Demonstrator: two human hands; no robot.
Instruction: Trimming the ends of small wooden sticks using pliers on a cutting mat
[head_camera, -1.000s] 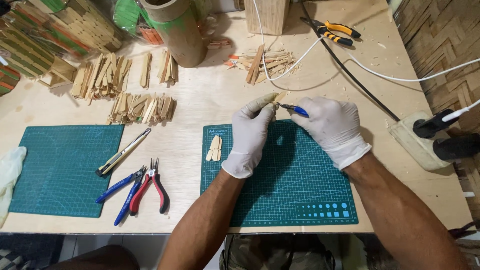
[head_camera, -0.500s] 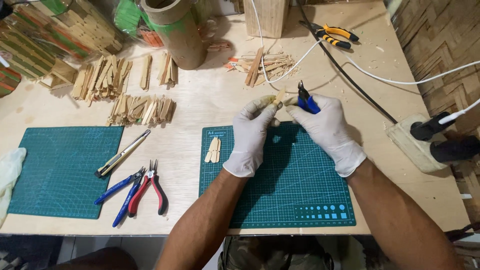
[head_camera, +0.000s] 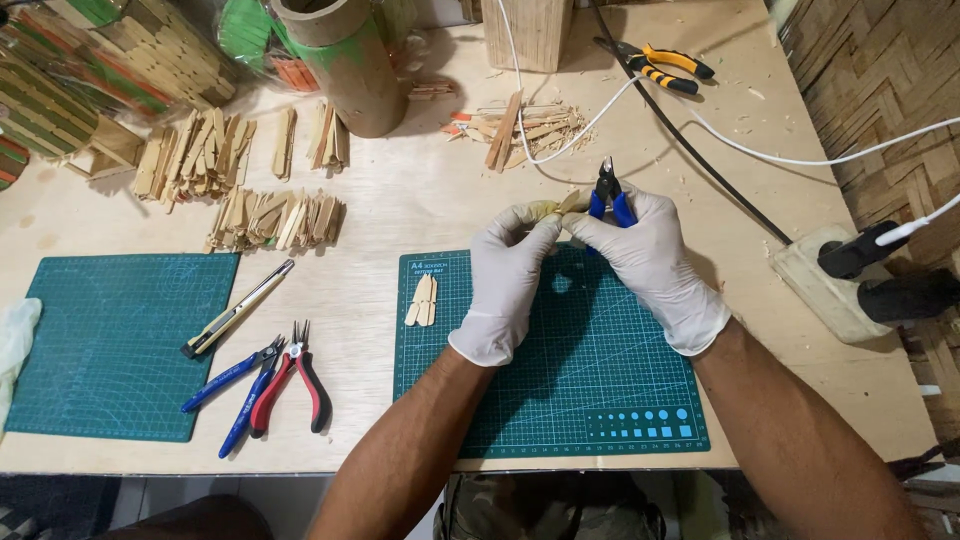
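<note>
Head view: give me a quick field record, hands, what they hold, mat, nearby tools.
left hand: gloved left hand pinches a small wooden piece
right hand: gloved right hand grips blue-handled cutters, tip up, beside the piece
mat: green cutting mat under both hands, short sticks on its left part
loose tools: utility knife, red-handled pliers, blue-handled pliers between the mats
second mat: left green mat
back: stick piles, cardboard tube

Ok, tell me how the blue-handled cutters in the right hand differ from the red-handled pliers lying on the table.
The blue-handled cutters are gripped upright in the right hand; the red-handled pliers lie flat, untouched, beside the blue pliers. The cutters' tip looks short and stubby; the pliers' nose is long and slim. Both have dark metal heads.
</note>
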